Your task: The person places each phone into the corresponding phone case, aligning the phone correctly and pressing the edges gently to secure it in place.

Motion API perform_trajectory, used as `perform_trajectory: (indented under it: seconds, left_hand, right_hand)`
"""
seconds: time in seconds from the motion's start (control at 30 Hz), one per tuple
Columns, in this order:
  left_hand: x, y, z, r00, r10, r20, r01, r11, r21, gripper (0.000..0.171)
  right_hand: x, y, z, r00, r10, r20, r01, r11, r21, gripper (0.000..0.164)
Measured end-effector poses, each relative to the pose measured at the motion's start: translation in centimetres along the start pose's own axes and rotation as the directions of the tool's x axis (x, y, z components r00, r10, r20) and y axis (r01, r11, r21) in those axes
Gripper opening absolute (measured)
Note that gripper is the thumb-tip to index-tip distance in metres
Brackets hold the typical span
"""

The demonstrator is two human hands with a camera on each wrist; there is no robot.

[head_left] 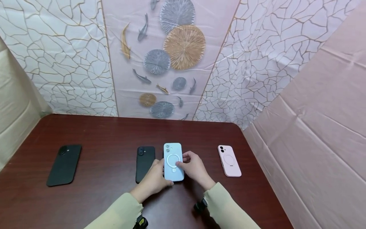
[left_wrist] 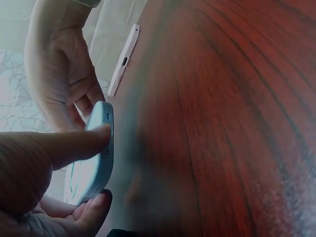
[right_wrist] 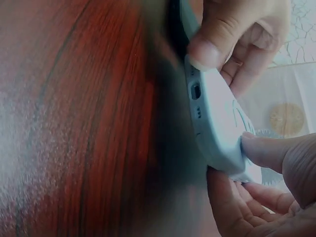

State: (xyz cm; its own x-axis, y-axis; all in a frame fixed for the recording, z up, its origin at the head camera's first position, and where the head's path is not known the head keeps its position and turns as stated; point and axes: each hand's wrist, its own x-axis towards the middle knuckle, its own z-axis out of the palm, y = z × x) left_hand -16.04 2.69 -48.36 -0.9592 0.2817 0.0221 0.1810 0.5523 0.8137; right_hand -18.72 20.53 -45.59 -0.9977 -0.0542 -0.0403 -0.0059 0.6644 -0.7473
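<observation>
A phone in a light blue case (head_left: pixel 173 173) is held by both hands over the table, its back with a pale ring facing up. My left hand (head_left: pixel 154 178) grips its lower left, the thumb on the bottom edge in the left wrist view and the fingers at the side. My right hand (head_left: pixel 197 168) pinches the right edge, thumb on the back of the case (right_wrist: pixel 222 123) and fingers beneath it. Just left of it lies a black phone (head_left: pixel 144 162), partly covered by my left hand. A narrow dark edge shows beside the blue case; what it belongs to is hidden.
On the dark red wooden table (head_left: pixel 108 203), a dark phone (head_left: pixel 64 165) lies at the far left. A pink cased phone (head_left: pixel 229 165) with a ring lies to the right. Patterned cloth (head_left: pixel 154 89) hangs behind the table, and pale pink cloth (head_left: pixel 314 127) hangs along the right side.
</observation>
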Motion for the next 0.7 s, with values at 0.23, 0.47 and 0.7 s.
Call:
perform_trajectory:
  seconds: [0.23,0.47,0.7]
  left_hand:
    - [0.4,0.4,0.2,0.998,-0.066,0.018,0.063,0.99,0.129,0.088]
    - [0.9,0.4,0.5,0.996,-0.091,0.005,0.088,0.976,0.2,0.089]
    - [1.2,0.8,1.0,0.994,-0.112,0.006,0.107,0.962,0.249,0.086]
  right_hand:
    - [0.6,0.3,0.2,0.998,0.042,0.042,-0.04,0.998,-0.051,0.031]
    - [1.0,0.2,0.6,0.996,0.045,0.071,-0.039,0.995,-0.091,0.032]
    - [1.2,0.1,0.5,0.997,0.055,0.06,-0.045,0.988,-0.147,0.032]
